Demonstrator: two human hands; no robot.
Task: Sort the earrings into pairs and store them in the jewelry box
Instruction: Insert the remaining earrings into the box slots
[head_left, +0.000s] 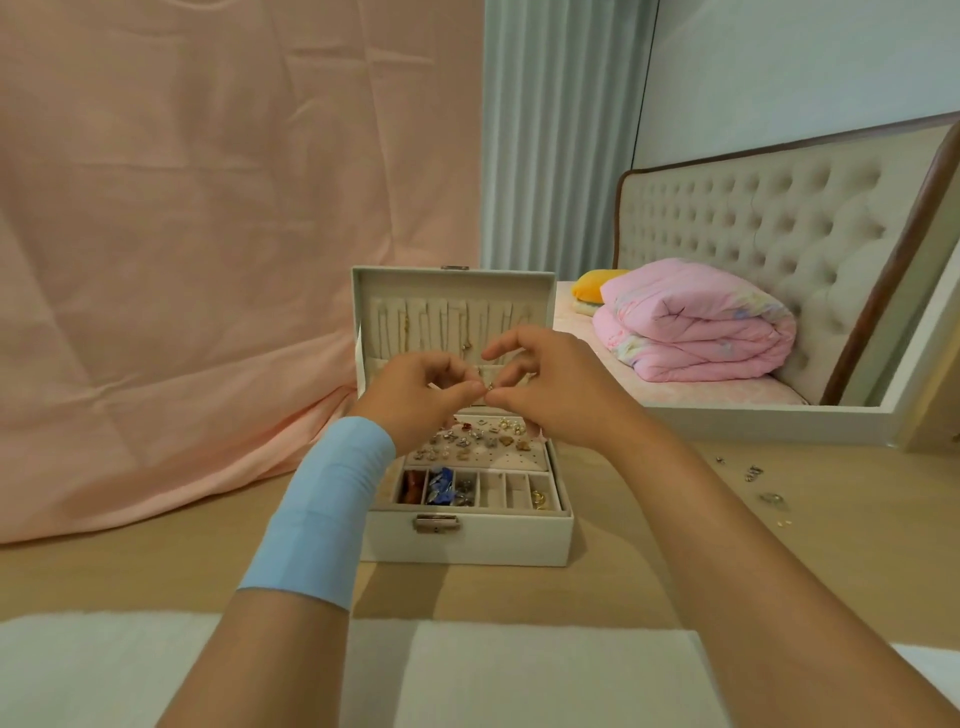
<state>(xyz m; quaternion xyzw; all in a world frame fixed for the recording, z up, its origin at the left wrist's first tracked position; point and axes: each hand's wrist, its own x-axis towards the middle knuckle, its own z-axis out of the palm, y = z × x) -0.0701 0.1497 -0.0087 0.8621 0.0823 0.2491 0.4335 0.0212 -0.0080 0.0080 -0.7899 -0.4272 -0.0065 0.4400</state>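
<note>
A cream jewelry box (467, 540) stands open on the wooden table, lid upright. Its upper panel (524, 460) carries several stud earrings, and small compartments along the front hold red, blue and metallic pieces. My left hand (421, 400) and my right hand (550, 389) meet above the box. Both pinch one tiny earring (489, 385) between thumb and fingertips. My left wrist wears a light blue band (322, 514).
A few loose earrings (753, 474) lie on the table at the right. Pink cloth (208, 260) hangs behind and drapes onto the table at the left. A mirror (779, 291) at the back right reflects a bed. White fabric (519, 675) covers the near edge.
</note>
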